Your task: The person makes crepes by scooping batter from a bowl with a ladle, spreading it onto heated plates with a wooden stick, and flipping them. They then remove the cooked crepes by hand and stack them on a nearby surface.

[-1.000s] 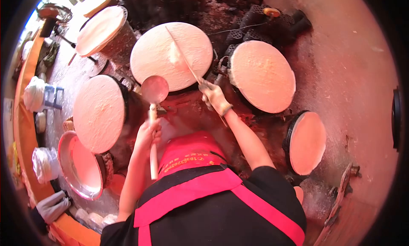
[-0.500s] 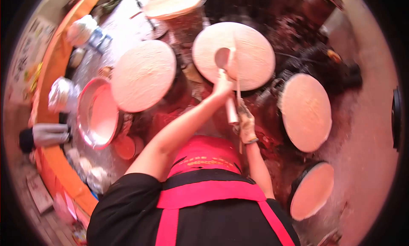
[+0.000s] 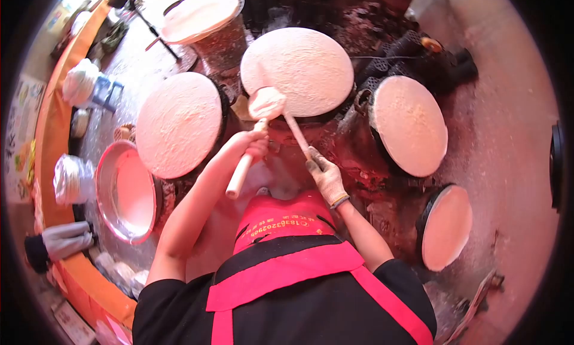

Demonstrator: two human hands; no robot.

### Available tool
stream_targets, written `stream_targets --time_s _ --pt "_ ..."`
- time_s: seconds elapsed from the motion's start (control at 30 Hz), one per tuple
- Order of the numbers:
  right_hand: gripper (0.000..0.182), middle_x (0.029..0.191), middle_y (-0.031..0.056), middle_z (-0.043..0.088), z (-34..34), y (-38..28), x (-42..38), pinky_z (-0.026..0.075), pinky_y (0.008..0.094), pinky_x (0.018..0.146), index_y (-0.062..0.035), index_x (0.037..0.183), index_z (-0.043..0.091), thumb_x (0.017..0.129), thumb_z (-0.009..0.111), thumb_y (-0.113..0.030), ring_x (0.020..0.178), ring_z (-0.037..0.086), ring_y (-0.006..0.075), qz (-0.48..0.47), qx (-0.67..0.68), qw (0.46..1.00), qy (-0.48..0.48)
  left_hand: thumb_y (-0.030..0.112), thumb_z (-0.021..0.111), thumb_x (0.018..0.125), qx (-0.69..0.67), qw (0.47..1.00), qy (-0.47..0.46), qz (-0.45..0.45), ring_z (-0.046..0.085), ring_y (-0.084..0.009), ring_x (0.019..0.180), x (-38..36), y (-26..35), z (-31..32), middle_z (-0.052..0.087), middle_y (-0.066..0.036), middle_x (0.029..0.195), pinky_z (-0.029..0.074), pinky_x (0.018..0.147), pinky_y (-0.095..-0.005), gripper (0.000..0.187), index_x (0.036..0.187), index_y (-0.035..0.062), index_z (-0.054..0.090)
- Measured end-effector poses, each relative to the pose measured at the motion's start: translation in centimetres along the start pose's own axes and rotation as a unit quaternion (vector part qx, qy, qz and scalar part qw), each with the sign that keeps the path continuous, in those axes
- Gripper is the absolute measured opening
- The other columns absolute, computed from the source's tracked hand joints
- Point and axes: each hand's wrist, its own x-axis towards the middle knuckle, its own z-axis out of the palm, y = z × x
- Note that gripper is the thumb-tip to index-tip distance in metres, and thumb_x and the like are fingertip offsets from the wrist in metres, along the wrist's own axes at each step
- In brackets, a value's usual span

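In your left hand (image 3: 253, 143) you hold the ladle (image 3: 266, 104), and your bare fingers are wrapped around its pale handle. You grip below the bowl and leave the lower end of the handle free, perhaps because this gives balance to the weight in front. The bowl looks upward and seems to carry something pale; holding it level would keep this from running out.

Your right hand (image 3: 326, 179) wears a glove, probably as protection from heat, and its fingers are closed around the thin stick (image 3: 296, 132). You hold the stick close to its near end, so most of its length points far, toward the ladle. Its tip is just beside the bowl, but I cannot tell if they touch.

Both tools meet at the near edge of the far middle disc (image 3: 302, 67), which a pale, wrinkled layer covers. The left disc (image 3: 179, 127) and the right disc (image 3: 411, 127) stand around you, and the smaller near right disc (image 3: 448, 228) too; this half circle perhaps keeps each one within reach. At the left, the basin (image 3: 106, 189) with pale content is just beside the left disc, maybe for easy access with the ladle.
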Motion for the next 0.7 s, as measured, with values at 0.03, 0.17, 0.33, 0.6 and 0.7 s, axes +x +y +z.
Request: stream_targets --time_s 0.03,0.17,0.33,0.6,0.7 --pt "0.042 0.126 0.0092 0.058 -0.1 -2.3 -0.8 0.040 0.0230 0.095 0.0025 0.129 0.054 0.090 0.063 -0.010 0.113 0.052 0.0114 0.022 0.000 1.000 -0.004 0.009 0.050 0.095 0.103 0.993 0.034 0.054 0.034 -0.0011 0.046 -1.0 -0.1 -1.3 0.039 0.004 0.064 0.027 0.035 -0.0150 0.014 0.084 0.0076 0.042" --pt "0.040 0.126 0.0099 0.059 -0.4 -2.8 -0.4 0.040 0.0241 0.096 0.0037 0.129 0.053 0.093 0.060 -0.012 0.110 0.053 0.0108 0.032 0.055 0.983 0.170 0.013 0.053 0.094 0.294 0.911 0.174 0.231 0.035 -0.0032 0.047 -5.6 -4.3 -4.0 0.041 0.003 0.066 0.028 0.036 -0.0178 0.012 0.089 0.0109 0.041" --pt "0.041 0.118 0.0100 0.066 3.3 -2.0 -7.0 0.047 0.0252 0.086 -0.0027 0.130 0.055 0.092 0.062 -0.018 0.101 0.059 0.0085 0.016 -0.051 0.980 0.193 0.008 0.049 0.095 0.183 0.973 0.115 0.078 0.034 -0.0021 0.046 -6.4 -3.4 -9.4 0.039 0.003 0.067 0.028 0.035 -0.0151 0.007 0.092 0.0054 0.043" --pt "0.049 0.108 0.0141 0.066 -1.1 -4.3 -17.7 0.053 0.0379 0.077 -0.0119 0.129 0.056 0.083 0.069 -0.023 0.093 0.065 0.0321 0.016 -0.331 0.862 0.384 0.008 0.050 0.095 0.273 0.958 0.075 -0.045 0.032 -0.0024 0.046 -1.8 -4.4 -8.2 0.038 0.002 0.066 0.025 0.035 -0.0153 0.013 0.085 0.0068 0.042" --pt "0.049 0.100 0.0131 0.067 -4.8 -4.7 -19.9 0.054 0.0393 0.070 -0.0139 0.130 0.054 0.083 0.067 -0.023 0.082 0.066 0.0320 0.034 -0.427 0.799 0.422 0.007 0.048 0.096 0.165 0.976 0.062 -0.130 0.030 -0.0028 0.044 0.5 -5.7 -4.2 0.037 0.001 0.064 0.024 0.032 -0.0154 0.014 0.084 0.0056 0.041"
